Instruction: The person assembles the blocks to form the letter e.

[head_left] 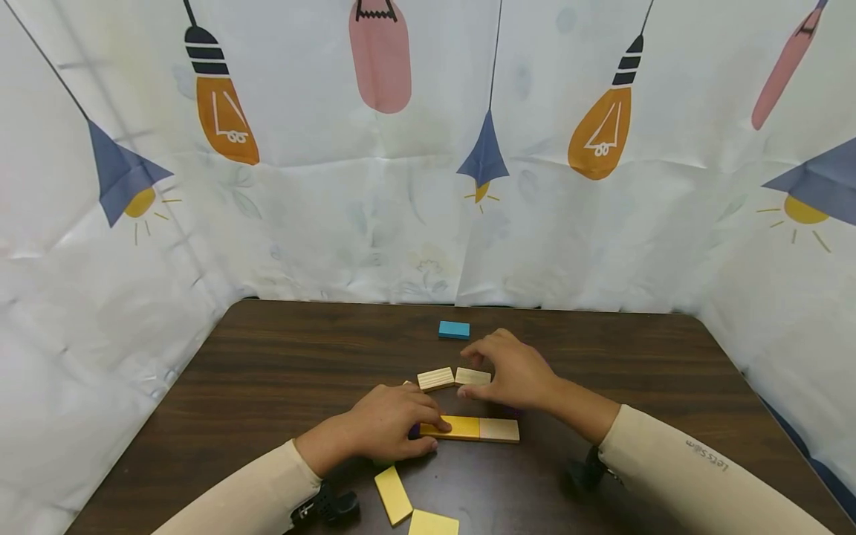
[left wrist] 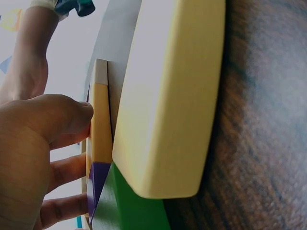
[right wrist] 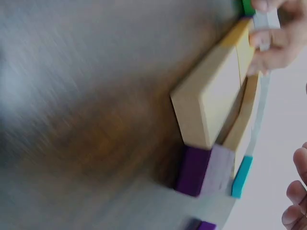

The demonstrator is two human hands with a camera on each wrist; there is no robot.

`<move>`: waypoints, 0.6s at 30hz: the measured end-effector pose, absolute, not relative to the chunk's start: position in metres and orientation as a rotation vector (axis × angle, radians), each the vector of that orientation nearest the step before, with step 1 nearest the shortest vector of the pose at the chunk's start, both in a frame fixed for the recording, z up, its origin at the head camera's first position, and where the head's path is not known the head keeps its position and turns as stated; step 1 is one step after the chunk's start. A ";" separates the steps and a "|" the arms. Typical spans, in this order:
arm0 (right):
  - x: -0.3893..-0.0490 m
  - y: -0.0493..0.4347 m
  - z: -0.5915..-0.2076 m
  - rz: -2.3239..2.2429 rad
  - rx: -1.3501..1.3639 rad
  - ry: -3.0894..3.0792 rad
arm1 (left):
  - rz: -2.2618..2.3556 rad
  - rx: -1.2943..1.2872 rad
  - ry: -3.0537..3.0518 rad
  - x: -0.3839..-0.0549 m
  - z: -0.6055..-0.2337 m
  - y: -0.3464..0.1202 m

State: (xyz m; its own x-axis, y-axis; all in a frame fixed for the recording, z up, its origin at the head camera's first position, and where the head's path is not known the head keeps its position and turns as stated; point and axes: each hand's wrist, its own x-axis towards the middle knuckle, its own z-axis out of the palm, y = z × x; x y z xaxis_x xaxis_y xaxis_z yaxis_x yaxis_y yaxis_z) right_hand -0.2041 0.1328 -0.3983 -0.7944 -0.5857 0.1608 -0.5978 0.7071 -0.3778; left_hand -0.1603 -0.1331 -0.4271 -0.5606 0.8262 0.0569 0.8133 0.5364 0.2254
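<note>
My left hand (head_left: 393,421) rests its fingertips on an orange-yellow wooden block (head_left: 463,426), which lies end to end with a plain wooden block (head_left: 500,430). Beside that hand, a purple block (left wrist: 99,179) and a green block (left wrist: 136,206) show in the left wrist view. My right hand (head_left: 513,369) hovers with thumb and fingers apart around one plain block (head_left: 472,376) in the row behind. Another plain block (head_left: 435,379) lies just left of it. A purple block (right wrist: 193,171) adjoins the front row's right end in the right wrist view.
A blue block (head_left: 454,330) lies alone near the far edge of the dark wooden table (head_left: 301,349). Two pale yellow blocks, one slanted (head_left: 393,495) and one lower (head_left: 433,523), lie nearest me. A patterned white curtain (head_left: 414,238) hangs behind the table.
</note>
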 end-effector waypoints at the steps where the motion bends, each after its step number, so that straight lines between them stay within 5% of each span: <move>1: -0.208 0.132 -0.398 0.650 0.976 -2.887 | 0.350 1.444 2.703 -0.160 -0.427 -0.133; 18: -0.268 0.124 -0.405 0.673 0.739 -3.037 | 0.341 1.446 2.706 -0.160 -0.426 -0.133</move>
State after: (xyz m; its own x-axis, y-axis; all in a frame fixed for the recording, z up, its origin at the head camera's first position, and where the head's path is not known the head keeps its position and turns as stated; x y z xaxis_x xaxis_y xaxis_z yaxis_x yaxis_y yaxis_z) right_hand -0.2678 0.1235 -0.4055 -0.8918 -0.4503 0.0446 -0.4269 0.8046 -0.4127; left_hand -0.1603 -0.1334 -0.4263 -0.5602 0.8265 0.0556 0.8144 0.5373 0.2194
